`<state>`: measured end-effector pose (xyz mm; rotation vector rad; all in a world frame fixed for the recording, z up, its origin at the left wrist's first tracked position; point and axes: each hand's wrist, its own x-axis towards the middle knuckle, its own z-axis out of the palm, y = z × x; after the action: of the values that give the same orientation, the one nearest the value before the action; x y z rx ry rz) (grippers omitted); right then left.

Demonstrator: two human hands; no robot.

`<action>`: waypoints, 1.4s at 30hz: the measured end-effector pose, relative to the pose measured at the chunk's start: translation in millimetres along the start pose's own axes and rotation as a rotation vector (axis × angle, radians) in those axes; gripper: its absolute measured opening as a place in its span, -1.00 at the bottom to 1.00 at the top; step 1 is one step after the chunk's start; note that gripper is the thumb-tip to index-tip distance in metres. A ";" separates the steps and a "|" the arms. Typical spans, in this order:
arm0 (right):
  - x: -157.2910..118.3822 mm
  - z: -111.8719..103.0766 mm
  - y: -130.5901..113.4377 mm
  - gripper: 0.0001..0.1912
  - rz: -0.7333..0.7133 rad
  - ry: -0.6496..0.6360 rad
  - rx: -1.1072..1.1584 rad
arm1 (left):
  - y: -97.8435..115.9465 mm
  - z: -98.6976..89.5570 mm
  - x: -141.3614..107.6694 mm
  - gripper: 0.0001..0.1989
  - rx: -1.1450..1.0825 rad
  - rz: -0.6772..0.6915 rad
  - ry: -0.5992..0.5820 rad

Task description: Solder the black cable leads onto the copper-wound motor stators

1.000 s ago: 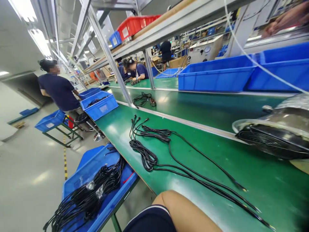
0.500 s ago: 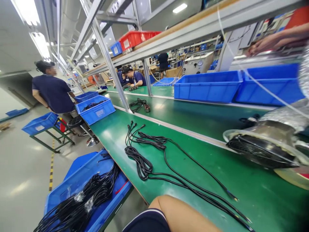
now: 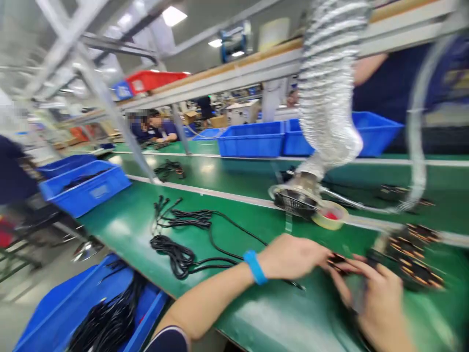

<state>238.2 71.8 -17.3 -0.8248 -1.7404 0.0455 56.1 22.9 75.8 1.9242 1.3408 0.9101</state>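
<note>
My left hand (image 3: 295,256), with a blue band (image 3: 255,267) at the wrist, reaches across the bench and pinches a small dark part with copper winding (image 3: 336,261). My right hand (image 3: 383,298) grips the same part from the other side, and motion smears its fingers. What kind of part it is I cannot make out. Right of my hands lie several black, ring-like parts with copper windings (image 3: 417,256). Black cables (image 3: 172,256) lie bundled on the green bench (image 3: 256,318), left of my hands; my left forearm crosses over their ends.
A fume hood on a silver duct (image 3: 330,88) hangs ahead, with a tape roll (image 3: 331,215) beside it. Blue bins (image 3: 252,140) line the far side. A blue bin of cables (image 3: 84,278) stands low at left. Co-workers (image 3: 163,128) sit farther back.
My view has swung to the right, so the duct and the copper-wound parts have come in. Both my hands now show, closed on a small part; before, only my left arm showed.
</note>
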 end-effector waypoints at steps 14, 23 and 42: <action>-16.4 13.5 -36.7 -0.60 -0.034 -0.347 0.174 | -79.6 -8.3 -7.8 -0.65 -0.233 -0.272 0.071; -13.5 21.5 -31.9 -0.64 -0.058 -0.236 -0.076 | -79.2 -0.9 4.7 -0.78 -0.399 -0.321 0.097; -7.3 9.8 -25.7 -0.60 0.009 -0.409 0.170 | -88.4 12.0 14.7 -0.78 -0.403 -0.289 0.153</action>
<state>217.6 52.2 -15.8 -0.7322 -2.0812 0.3864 23.0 61.8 1.3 1.3416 1.3553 1.0980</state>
